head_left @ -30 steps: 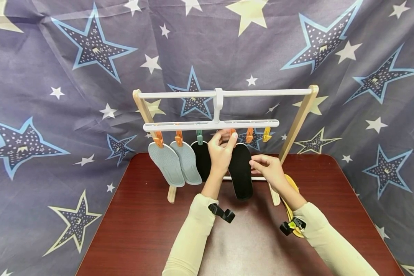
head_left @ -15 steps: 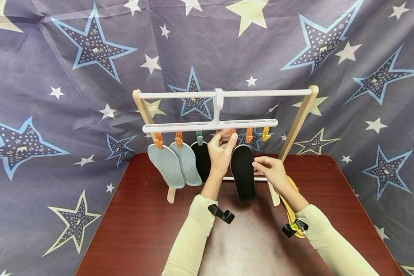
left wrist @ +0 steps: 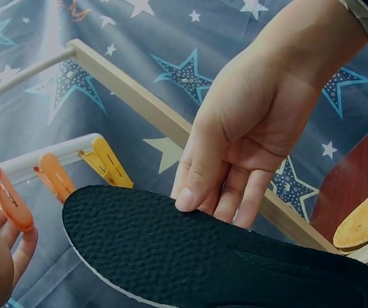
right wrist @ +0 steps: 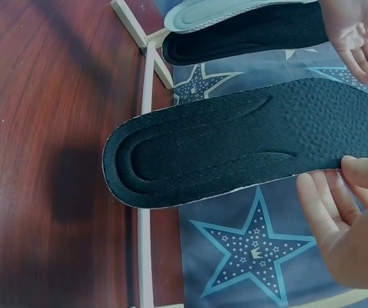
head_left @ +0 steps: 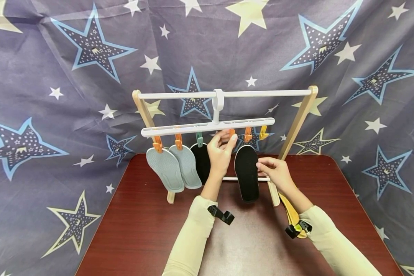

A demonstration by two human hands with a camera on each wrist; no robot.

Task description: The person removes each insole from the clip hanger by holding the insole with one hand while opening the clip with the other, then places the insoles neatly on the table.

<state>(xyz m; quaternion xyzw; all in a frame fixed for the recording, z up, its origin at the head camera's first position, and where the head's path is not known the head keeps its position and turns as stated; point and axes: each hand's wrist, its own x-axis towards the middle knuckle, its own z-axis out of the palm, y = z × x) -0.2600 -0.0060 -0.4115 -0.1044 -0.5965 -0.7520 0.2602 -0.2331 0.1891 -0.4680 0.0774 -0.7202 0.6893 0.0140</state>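
Below white hanger | pinching orange clip (left hand), black insole (right hand) | likely unclipping; next: draw clear

Head camera's peering forward and down over the desk; both wrist cameras sit in close, facing the black insole they share, six o'clock in the left's view.

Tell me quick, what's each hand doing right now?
Left hand: closed, pinching an orange hanger clip.
Right hand: closed, pinching a black shoe insole by its edge.
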